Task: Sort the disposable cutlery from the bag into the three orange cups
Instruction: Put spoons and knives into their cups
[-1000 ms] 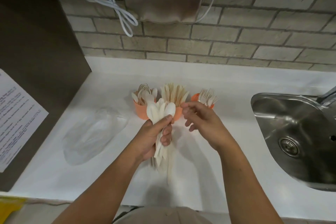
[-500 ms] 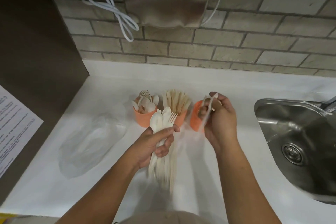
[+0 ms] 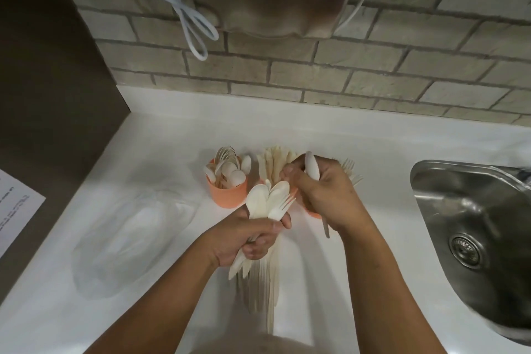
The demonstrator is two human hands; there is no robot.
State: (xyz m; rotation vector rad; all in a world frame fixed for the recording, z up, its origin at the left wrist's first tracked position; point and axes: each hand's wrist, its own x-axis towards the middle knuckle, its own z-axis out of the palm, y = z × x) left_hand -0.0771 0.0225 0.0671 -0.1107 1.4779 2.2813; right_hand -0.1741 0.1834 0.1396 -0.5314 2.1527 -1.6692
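Observation:
My left hand [image 3: 253, 234] grips a bunch of pale disposable cutlery [image 3: 268, 204], spoon bowls and one fork head sticking up, handles fanning down below the fist. My right hand [image 3: 324, 192] holds a single spoon [image 3: 311, 167] upright, its handle end showing below the palm. Behind the hands stand the orange cups: the left cup [image 3: 227, 195] holds spoons, the middle one is mostly hidden and shows knives [image 3: 274, 161], and the right cup [image 3: 314, 213] is largely covered by my right hand, with fork tines [image 3: 349, 167] poking out.
A clear plastic bag [image 3: 129, 241] lies flat on the white counter [image 3: 373, 158] to the left. A steel sink [image 3: 474, 236] is set in at the right. A dark panel with a printed sheet [image 3: 14, 210] bounds the left side; a brick wall runs behind.
My right hand has left the fork cup and come back toward the bunch, now holding a single spoon. My left hand still grips the bunch.

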